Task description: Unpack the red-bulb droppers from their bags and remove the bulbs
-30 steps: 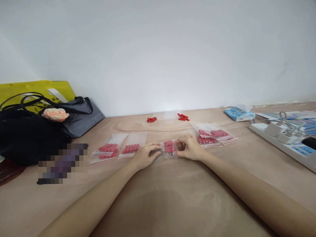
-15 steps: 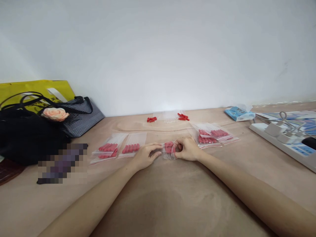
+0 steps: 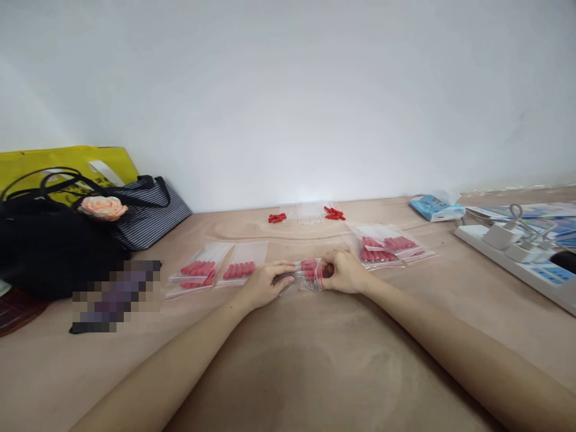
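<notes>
A clear zip bag (image 3: 309, 282) with several red sticks (image 3: 308, 267) inside lies between my two hands on the table. My left hand (image 3: 269, 283) pinches the bag's left end between thumb and fingers. At the other end, my right hand (image 3: 342, 271) grips the bag near its red-lined edge, fingers curled. To the left lie filled zip bags (image 3: 240, 270) of the same red sticks, some overlapping. More filled bags (image 3: 378, 254) overlap just beyond my right hand.
By the wall, flat clear bags (image 3: 301, 211) lie between two small piles of loose red sticks (image 3: 334, 213). A striped bag (image 3: 150, 213), a yellow bag (image 3: 103, 162) and a fabric flower (image 3: 103, 207) are left. A blue tissue pack (image 3: 436, 207) and a power strip (image 3: 517, 252) are right.
My right fingers have shifted slightly at the bag's right end, and its red-lined edge now shows straighter beside them. My left hand stays nearly still.
</notes>
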Demonstrator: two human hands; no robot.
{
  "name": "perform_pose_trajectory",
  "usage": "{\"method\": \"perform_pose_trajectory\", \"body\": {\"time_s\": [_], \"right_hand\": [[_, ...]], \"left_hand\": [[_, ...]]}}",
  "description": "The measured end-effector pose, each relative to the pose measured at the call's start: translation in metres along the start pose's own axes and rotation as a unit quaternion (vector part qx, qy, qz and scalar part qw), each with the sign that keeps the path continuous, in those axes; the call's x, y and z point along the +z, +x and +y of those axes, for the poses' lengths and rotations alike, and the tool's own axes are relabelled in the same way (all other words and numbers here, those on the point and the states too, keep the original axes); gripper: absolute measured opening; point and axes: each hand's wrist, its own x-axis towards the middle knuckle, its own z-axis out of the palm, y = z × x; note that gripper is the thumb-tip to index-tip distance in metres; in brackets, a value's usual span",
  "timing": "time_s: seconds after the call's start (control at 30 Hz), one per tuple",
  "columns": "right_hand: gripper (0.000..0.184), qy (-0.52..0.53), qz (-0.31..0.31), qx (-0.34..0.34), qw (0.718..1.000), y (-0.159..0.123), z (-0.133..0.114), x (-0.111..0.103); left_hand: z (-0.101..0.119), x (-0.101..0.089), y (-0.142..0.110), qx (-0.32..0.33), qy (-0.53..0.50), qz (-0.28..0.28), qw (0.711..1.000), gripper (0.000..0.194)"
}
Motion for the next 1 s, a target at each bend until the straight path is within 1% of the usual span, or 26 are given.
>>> {"method": "perform_pose_trajectory", "body": {"time_s": [0.1, 0.23, 0.27, 0.37, 0.43, 0.53, 0.6, 0.67, 0.77, 0.83, 0.93, 1.0], "right_hand": [[0.015, 0.014, -0.008, 0.001, 1.000, -0.002, 0.004, -0.005], [0.015, 0.076, -0.064, 0.005, 0.995, -0.005, 0.019, -0.016], [0.015, 0.086, -0.068, -0.001, 0.994, -0.006, 0.023, -0.017], [0.025, 0.120, -0.046, -0.029, 0.991, -0.007, 0.027, -0.017], [0.030, 0.152, -0.047, -0.055, 0.986, -0.008, 0.026, -0.014], [0.019, 0.169, -0.060, -0.083, 0.980, -0.010, 0.023, -0.012], [0.014, 0.163, -0.052, -0.080, 0.982, -0.012, 0.023, -0.013], [0.015, 0.161, -0.049, -0.072, 0.983, -0.015, 0.025, -0.017], [0.015, 0.175, -0.074, -0.048, 0.981, -0.018, 0.032, -0.028], [0.012, 0.198, -0.080, -0.027, 0.977, -0.020, 0.039, -0.039], [0.012, 0.238, -0.047, 0.005, 0.970, -0.023, 0.050, -0.065], [0.014, 0.221, -0.023, 0.017, 0.975, -0.025, 0.056, -0.084]], "left_hand": [[0.000, -0.001, 0.000, -0.004, -0.007, 0.002, 1.000, 0.023], [0.000, -0.001, 0.000, -0.006, -0.009, 0.004, 1.000, 0.024], [0.000, -0.002, 0.000, -0.007, -0.008, 0.003, 1.000, 0.024], [-0.001, -0.002, 0.000, -0.013, -0.004, 0.000, 1.000, 0.025], [0.000, -0.002, 0.000, -0.013, -0.002, 0.000, 1.000, 0.024], [-0.001, -0.002, 0.000, -0.009, -0.004, 0.003, 1.000, 0.024], [-0.001, -0.002, 0.000, -0.010, -0.006, 0.004, 1.000, 0.024], [-0.001, -0.002, 0.000, -0.014, -0.007, 0.003, 1.000, 0.025], [-0.001, -0.003, 0.000, -0.016, -0.013, 0.000, 1.000, 0.025], [0.000, -0.003, 0.000, -0.018, -0.015, -0.001, 1.000, 0.025], [0.001, -0.004, 0.000, -0.022, -0.014, -0.003, 1.000, 0.025], [0.001, -0.003, 0.000, -0.023, -0.015, -0.001, 1.000, 0.025]]}}
